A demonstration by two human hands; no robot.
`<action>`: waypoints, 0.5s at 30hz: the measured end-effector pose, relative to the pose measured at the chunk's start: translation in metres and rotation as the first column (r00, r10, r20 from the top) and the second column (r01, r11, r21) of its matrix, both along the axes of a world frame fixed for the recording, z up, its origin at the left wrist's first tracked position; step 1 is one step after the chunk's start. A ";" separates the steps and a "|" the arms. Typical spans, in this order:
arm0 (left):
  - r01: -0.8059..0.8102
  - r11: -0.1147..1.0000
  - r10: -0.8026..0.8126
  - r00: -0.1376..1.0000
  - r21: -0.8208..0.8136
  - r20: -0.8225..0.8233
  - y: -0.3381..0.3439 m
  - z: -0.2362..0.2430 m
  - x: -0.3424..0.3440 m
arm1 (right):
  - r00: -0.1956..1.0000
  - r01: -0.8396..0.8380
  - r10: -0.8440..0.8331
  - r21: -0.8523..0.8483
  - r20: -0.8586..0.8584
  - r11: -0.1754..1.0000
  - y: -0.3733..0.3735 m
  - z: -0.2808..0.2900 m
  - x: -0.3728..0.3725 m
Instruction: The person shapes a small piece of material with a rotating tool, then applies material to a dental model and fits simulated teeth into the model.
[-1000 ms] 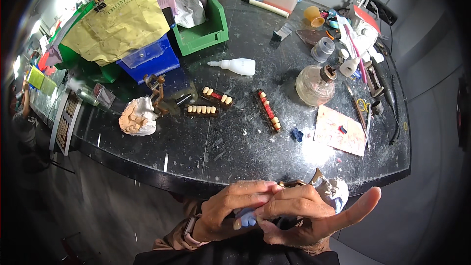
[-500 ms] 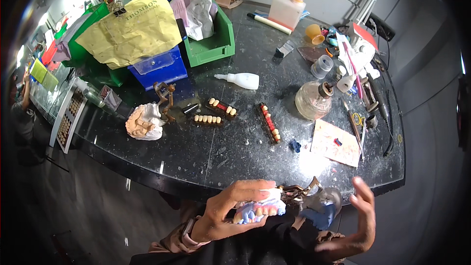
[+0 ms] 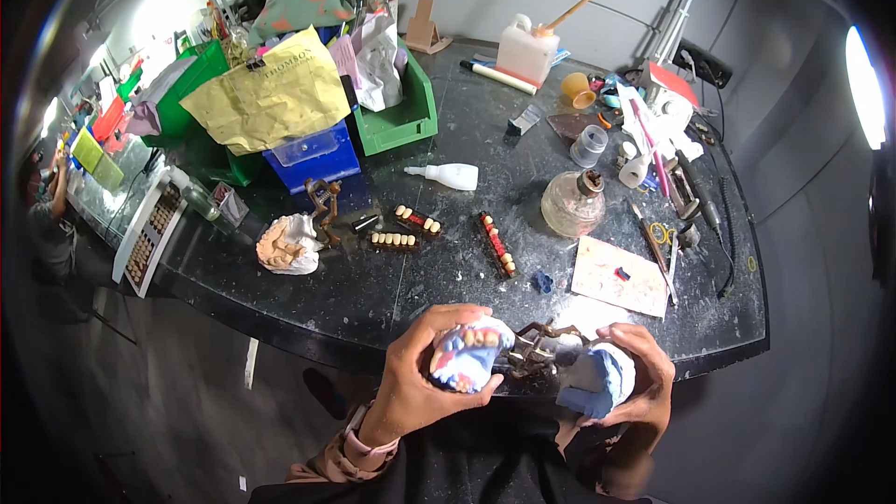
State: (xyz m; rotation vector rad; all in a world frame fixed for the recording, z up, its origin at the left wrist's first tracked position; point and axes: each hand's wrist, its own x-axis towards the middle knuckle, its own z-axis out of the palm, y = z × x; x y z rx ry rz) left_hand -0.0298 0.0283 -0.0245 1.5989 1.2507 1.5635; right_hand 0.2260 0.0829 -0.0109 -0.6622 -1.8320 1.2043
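My left hand (image 3: 408, 373) grasps the toothed dental cast (image 3: 478, 361), teeth and pink base turned up toward me. My right hand (image 3: 653, 381) grasps the blue-and-white dental cast (image 3: 607, 378) by its outer side. The metal articulator (image 3: 533, 355) spans the gap, long axis running left to right: right of my left hand, left of my right. Neither hand is clearly nearer it. The casts stand apart. Beyond both hands, on the worktop (image 3: 434, 285), lies the tooth strip (image 3: 496, 245).
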 end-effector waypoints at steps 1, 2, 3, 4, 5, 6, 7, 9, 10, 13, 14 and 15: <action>0.002 0.998 0.000 0.999 -0.057 0.033 0.001 0.001 0.000 | 1.000 0.001 -0.001 0.007 -0.007 1.000 0.000 0.001 -0.002; 0.034 0.997 -0.029 0.996 -0.067 0.079 0.000 0.000 0.002 | 1.000 0.028 -0.028 0.085 -0.004 0.996 0.000 0.003 -0.004; 0.035 0.997 -0.030 0.997 -0.062 0.072 -0.001 0.003 0.003 | 0.998 0.056 -0.056 0.163 -0.003 0.985 0.000 0.005 -0.006; 0.050 0.997 -0.043 0.992 -0.060 0.121 -0.002 0.005 0.004 | 0.995 0.099 -0.101 0.236 -0.004 0.967 -0.002 0.012 -0.009; 0.068 0.996 -0.055 0.983 -0.066 0.173 -0.003 0.006 0.006 | 0.995 0.103 -0.104 0.233 -0.008 0.967 -0.009 0.018 -0.015; 0.071 0.995 -0.059 0.984 -0.068 0.169 -0.004 0.007 0.006 | 0.981 0.195 -0.189 0.308 -0.050 0.931 -0.016 0.025 -0.022; 0.092 0.993 -0.079 0.987 -0.081 0.143 -0.005 0.008 0.007 | 0.957 0.290 -0.274 0.374 -0.095 0.881 -0.024 0.026 -0.031; 0.117 0.988 -0.106 0.988 -0.097 0.116 -0.006 0.012 0.009 | 0.925 0.370 -0.370 0.408 -0.083 0.834 -0.040 0.024 -0.045; 0.138 0.984 -0.128 0.987 -0.108 0.100 -0.008 0.017 0.012 | 0.911 0.387 -0.409 0.480 -0.063 0.787 -0.045 0.030 -0.051; 0.231 0.969 -0.225 0.971 -0.086 0.080 -0.008 0.010 0.014 | 0.854 0.394 -0.520 0.630 0.018 0.669 -0.057 0.038 -0.066; 0.280 0.960 -0.278 0.958 -0.026 0.069 -0.008 0.009 0.016 | 0.839 0.391 -0.542 0.648 0.040 0.653 -0.061 0.042 -0.065; 0.328 0.944 -0.329 0.943 0.033 0.055 -0.009 0.009 0.019 | 0.824 0.387 -0.564 0.666 0.062 0.638 -0.064 0.045 -0.065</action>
